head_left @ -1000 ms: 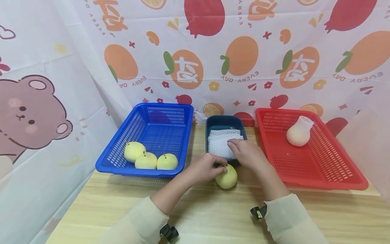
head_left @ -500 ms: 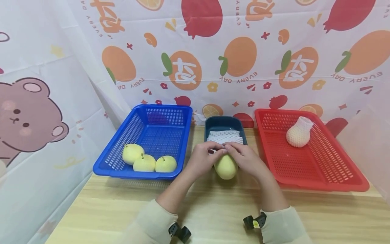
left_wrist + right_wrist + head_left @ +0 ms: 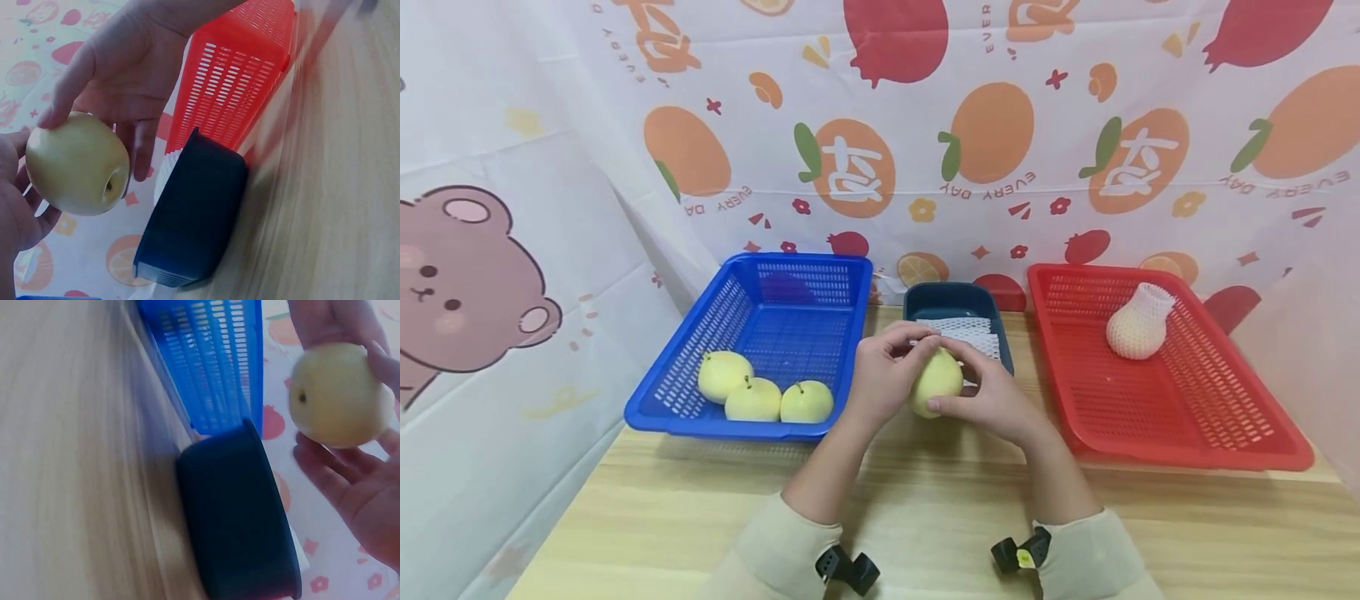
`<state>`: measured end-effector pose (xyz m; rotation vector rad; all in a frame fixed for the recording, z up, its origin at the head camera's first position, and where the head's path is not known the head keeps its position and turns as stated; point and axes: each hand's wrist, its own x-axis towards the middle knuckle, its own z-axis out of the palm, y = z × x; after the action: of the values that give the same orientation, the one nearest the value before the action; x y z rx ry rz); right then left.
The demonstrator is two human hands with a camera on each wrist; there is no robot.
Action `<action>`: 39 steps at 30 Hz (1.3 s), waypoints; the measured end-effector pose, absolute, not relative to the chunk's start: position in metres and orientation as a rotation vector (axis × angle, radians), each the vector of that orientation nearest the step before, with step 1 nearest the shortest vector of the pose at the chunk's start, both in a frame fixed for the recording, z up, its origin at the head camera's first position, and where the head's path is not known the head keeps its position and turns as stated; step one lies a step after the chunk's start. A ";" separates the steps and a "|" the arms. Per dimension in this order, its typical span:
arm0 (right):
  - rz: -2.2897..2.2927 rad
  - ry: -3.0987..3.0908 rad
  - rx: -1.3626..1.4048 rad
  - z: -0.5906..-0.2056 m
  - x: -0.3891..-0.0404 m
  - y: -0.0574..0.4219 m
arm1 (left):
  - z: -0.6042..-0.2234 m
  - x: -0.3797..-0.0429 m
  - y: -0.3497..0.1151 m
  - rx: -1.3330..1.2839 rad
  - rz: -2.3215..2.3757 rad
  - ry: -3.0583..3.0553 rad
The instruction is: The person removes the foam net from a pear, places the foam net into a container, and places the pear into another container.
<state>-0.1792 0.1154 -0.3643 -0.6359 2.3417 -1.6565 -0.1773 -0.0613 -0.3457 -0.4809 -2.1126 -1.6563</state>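
Note:
A yellow-green pear point(image 3: 937, 385) is raised off the table between both hands, in front of a dark teal tray point(image 3: 1007, 360). My left hand point(image 3: 883, 375) holds it at the upper left, thumb and fingers near its top. From the right, my right hand point(image 3: 992, 404) grips it, with the thumb across the near side and the fingers behind. In the left wrist view the pear point(image 3: 78, 164) hangs clear of the tray, its dimpled end showing; the right wrist view shows the pear point(image 3: 340, 397) too. White foam net sleeves point(image 3: 958, 327) lie in the tray, partly hidden by the hands.
A blue basket point(image 3: 790, 329) on the left holds several bare pears, one of them a yellow pear point(image 3: 725, 375). On the right, a red basket point(image 3: 1120, 400) contains a pear in a foam net point(image 3: 1138, 325). A printed cloth point(image 3: 925, 150) hangs behind the wooden table point(image 3: 947, 517).
The pear, first on the table under the left hand, has been lifted and tilted. My right hand has left the net sleeves and come round the pear.

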 end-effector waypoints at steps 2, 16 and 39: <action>-1.684 2.404 -0.595 -0.364 -0.178 0.111 | -0.341 -0.175 -0.062 -0.470 -1.646 -2.144; -1.856 2.668 -0.679 -0.358 -0.171 0.068 | -0.308 -0.167 -0.080 -0.273 -1.438 -2.665; -1.227 2.599 -1.057 -0.371 -0.144 0.014 | -0.328 -0.228 -0.228 -0.083 -0.815 -3.219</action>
<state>-0.1443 0.0136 -0.3711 -1.0575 2.5988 -1.2275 -0.2278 -0.2283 -0.3278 -0.0832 -3.2192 -0.8149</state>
